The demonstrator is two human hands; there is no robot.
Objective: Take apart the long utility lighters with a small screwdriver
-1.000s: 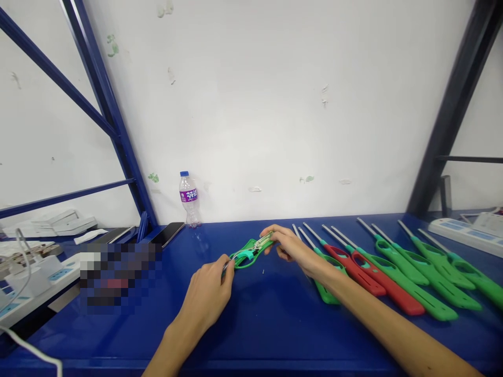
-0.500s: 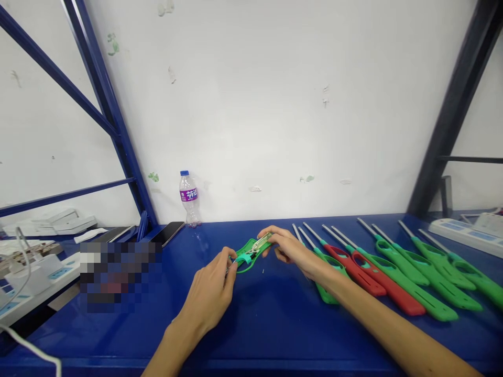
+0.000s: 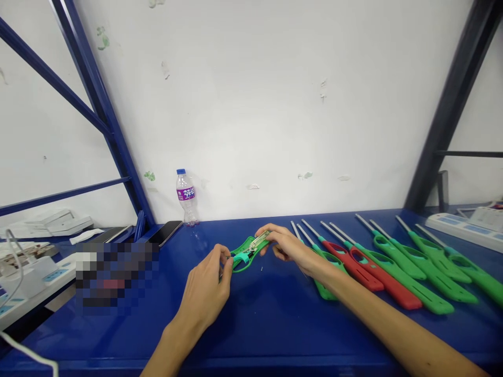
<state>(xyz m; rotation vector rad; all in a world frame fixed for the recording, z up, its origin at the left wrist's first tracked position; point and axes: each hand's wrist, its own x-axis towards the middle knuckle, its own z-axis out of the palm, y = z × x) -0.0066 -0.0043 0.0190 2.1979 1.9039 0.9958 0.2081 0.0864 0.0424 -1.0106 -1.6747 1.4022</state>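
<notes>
A green lighter body (image 3: 248,250), opened so its inner metal parts show, lies between both hands on the blue bench (image 3: 255,319). My left hand (image 3: 206,290) pinches its near end by the teal trigger, fingers closed. My right hand (image 3: 288,248) grips the far end with curled fingers. A tiny pale part (image 3: 262,269) lies on the bench just below the lighter.
A row of several long green and red lighters (image 3: 389,262) lies to the right, metal tubes pointing at the wall. A water bottle (image 3: 186,197) stands by the wall. A phone (image 3: 165,233) lies left of it. Power strips (image 3: 463,228) sit at both sides.
My left hand's fingers slid a little up along the lighter's near end. The view shifted slightly. The right hand kept its hold.
</notes>
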